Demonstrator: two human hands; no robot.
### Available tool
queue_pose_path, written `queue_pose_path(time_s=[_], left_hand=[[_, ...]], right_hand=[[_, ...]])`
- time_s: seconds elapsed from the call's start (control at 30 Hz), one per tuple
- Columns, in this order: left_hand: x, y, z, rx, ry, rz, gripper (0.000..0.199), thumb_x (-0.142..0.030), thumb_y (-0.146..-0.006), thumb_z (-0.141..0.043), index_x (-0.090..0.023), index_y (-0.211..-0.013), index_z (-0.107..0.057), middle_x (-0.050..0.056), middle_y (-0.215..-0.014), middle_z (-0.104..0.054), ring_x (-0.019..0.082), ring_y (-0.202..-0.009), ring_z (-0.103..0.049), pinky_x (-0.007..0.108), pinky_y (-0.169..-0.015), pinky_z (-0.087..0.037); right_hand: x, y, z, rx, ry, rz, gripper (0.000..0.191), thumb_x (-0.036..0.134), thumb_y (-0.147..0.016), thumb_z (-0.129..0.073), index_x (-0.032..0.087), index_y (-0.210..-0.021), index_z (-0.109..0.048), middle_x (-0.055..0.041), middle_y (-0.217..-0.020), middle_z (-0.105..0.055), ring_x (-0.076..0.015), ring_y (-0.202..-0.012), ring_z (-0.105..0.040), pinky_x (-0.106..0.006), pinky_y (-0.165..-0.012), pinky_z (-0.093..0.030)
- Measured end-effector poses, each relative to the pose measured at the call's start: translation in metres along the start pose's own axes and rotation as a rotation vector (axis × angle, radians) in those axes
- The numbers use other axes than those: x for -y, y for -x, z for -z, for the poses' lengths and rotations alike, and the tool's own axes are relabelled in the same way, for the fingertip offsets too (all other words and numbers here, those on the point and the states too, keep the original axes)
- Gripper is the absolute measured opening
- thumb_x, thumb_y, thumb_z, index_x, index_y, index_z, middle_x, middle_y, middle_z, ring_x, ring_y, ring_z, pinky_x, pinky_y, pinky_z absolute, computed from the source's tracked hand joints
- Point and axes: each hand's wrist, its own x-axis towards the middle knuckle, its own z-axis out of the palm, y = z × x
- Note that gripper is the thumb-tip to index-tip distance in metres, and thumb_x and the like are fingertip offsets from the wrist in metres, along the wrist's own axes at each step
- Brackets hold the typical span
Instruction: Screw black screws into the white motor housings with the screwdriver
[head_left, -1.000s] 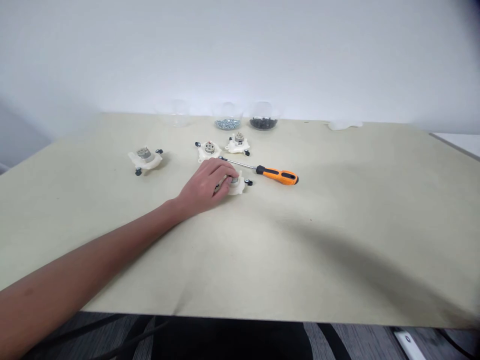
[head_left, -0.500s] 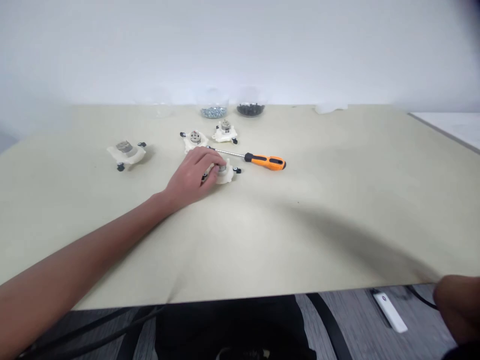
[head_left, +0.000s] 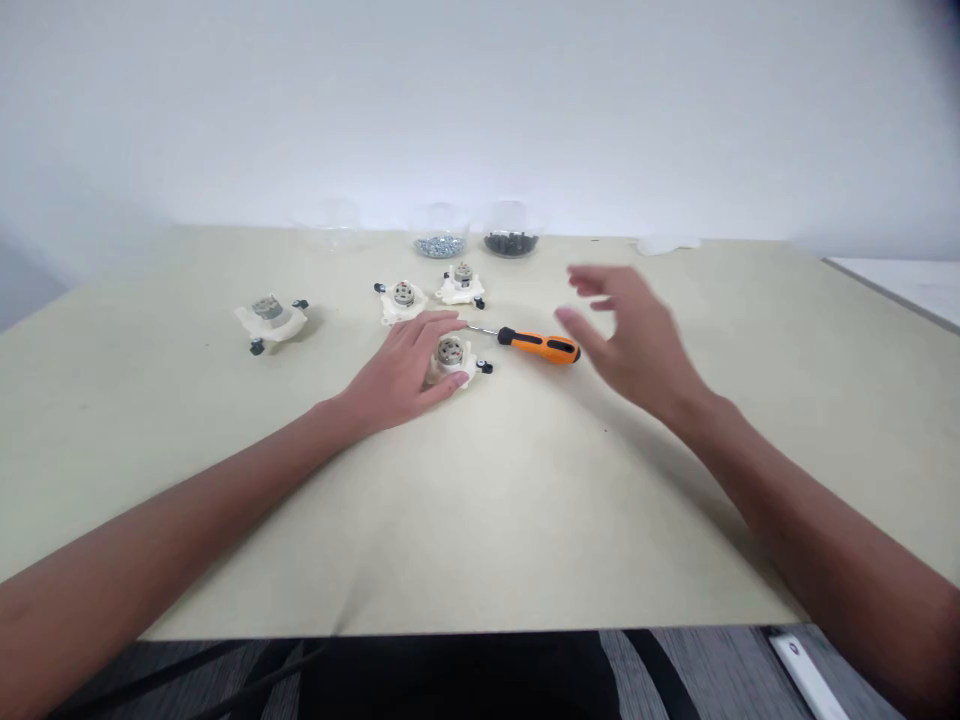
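Left hand (head_left: 397, 370) lay round a white plastic housing with a round grey motor (head_left: 451, 352); right hand (head_left: 637, 335) hovered, fingers spread

A plain pale wall (head_left: 480, 110) stood behind the broad, cream-coloured, flat counter (head_left: 525, 510). Two bare forearms reached in over its near edge. The right hand, slightly blurred, was above the counter beyond the handle end of the screwdriver, its grip wide and holding nothing. The left hand rested low over the motor housing, near the middle of the counter. Its grip spanned the piece, thumb touching the near edge and fingers along the far side; whether it pressed firmly, one cannot tell.

The orange-and-black-handled screwdriver with a slim metal shaft (head_left: 544, 346) lay between the hands, its tip end hidden by the left hand's fingers.

Along the back stood a clear round bowl of dark pieces (head_left: 510, 243), a clear round bowl of small silvery pieces (head_left: 440, 246) and, farther left, a faint transparent bowl (head_left: 339, 230).

Three similar white housings with grey motors sat apart: one at far left (head_left: 271, 318), one just behind the left hand (head_left: 403, 295) and one near the bowls (head_left: 463, 282). Small black end pieces stuck out from each.
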Motion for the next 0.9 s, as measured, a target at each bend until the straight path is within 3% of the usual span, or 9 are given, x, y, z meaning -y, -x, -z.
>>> queue_pose_path(time_s=[0.1,0.17,0.23,0.43,0.5,0.67,0.83,0.9], left_hand=[[0.001,-0.002,-0.002,0.035,-0.014,-0.024,0.043,-0.037,-0.091,-0.051,-0.022,-0.130,-0.040,0.011,-0.135,-0.049,0.027,-0.125,-0.045,0.046,-0.105,-0.036],[0.002,-0.002,-0.003,0.029,-0.029,-0.041,0.038,-0.037,-0.090,-0.052,-0.022,-0.125,-0.045,0.010,-0.126,-0.054,0.027,-0.119,-0.049,0.045,-0.102,-0.037],[0.002,-0.002,-0.002,0.024,-0.044,-0.041,0.034,-0.038,-0.090,-0.052,-0.021,-0.119,-0.048,0.010,-0.117,-0.057,0.026,-0.112,-0.051,0.045,-0.099,-0.038],[0.004,-0.001,0.000,0.023,-0.007,0.002,0.026,-0.040,-0.092,-0.048,-0.019,-0.107,-0.054,0.008,-0.099,-0.055,0.024,-0.097,-0.051,0.041,-0.089,-0.042],[0.004,-0.001,0.000,0.022,0.027,0.045,0.027,-0.042,-0.092,-0.048,-0.019,-0.105,-0.054,0.007,-0.098,-0.055,0.024,-0.098,-0.050,0.041,-0.087,-0.042],[0.005,-0.002,-0.002,0.026,0.100,0.144,0.026,-0.043,-0.092,-0.048,-0.020,-0.102,-0.054,0.006,-0.101,-0.055,0.024,-0.102,-0.050,0.041,-0.091,-0.042],[0.004,-0.003,0.001,-0.005,0.169,0.192,0.024,-0.041,-0.092,-0.048,-0.020,-0.102,-0.054,0.006,-0.104,-0.056,0.023,-0.103,-0.051,0.039,-0.090,-0.042],[0.005,-0.003,0.002,-0.037,0.225,0.211,0.023,-0.041,-0.093,-0.048,-0.021,-0.102,-0.055,0.005,-0.103,-0.058,0.021,-0.096,-0.054,0.036,-0.084,-0.044]], right_hand=[[-0.015,0.006,-0.017,0.241,0.138,-0.065,0.050,0.049,-0.085,-0.057,0.018,-0.124,-0.056,-0.0134,-0.111,-0.062,-0.0296,-0.102,-0.057,-0.050,-0.086,-0.047],[-0.021,0.007,-0.022,0.318,0.136,-0.073,0.043,0.051,-0.083,-0.059,0.021,-0.114,-0.063,-0.0095,-0.101,-0.064,-0.0257,-0.090,-0.060,-0.045,-0.079,-0.049],[-0.020,0.005,-0.019,0.231,0.050,-0.062,0.035,0.048,-0.082,-0.063,0.022,-0.105,-0.066,-0.0063,-0.096,-0.066,-0.0210,-0.083,-0.060,-0.039,-0.076,-0.050],[0.011,-0.021,0.024,-0.397,-0.281,-0.055,0.026,0.031,-0.083,-0.065,0.020,-0.107,-0.065,-0.0058,-0.098,-0.065,-0.0145,-0.083,-0.059,-0.029,-0.070,-0.048],[0.020,-0.028,0.034,-0.511,-0.339,-0.017,0.023,0.026,-0.085,-0.063,0.019,-0.107,-0.064,-0.0056,-0.099,-0.062,-0.0133,-0.082,-0.058,-0.028,-0.070,-0.048],[0.025,-0.023,0.025,-0.568,-0.399,0.031,0.022,0.029,-0.084,-0.064,0.023,-0.105,-0.060,-0.0055,-0.100,-0.060,-0.0170,-0.090,-0.061,-0.034,-0.078,-0.051],[0.011,-0.008,0.004,-0.516,-0.404,-0.076,0.026,0.040,-0.089,-0.055,0.028,-0.113,-0.054,-0.0093,-0.112,-0.058,-0.0240,-0.103,-0.059,-0.042,-0.083,-0.051],[0.004,-0.005,0.005,-0.610,-0.374,-0.097,0.026,0.042,-0.092,-0.048,0.027,-0.112,-0.054,-0.0096,-0.112,-0.056,-0.0225,-0.098,-0.060,-0.041,-0.082,-0.051]])
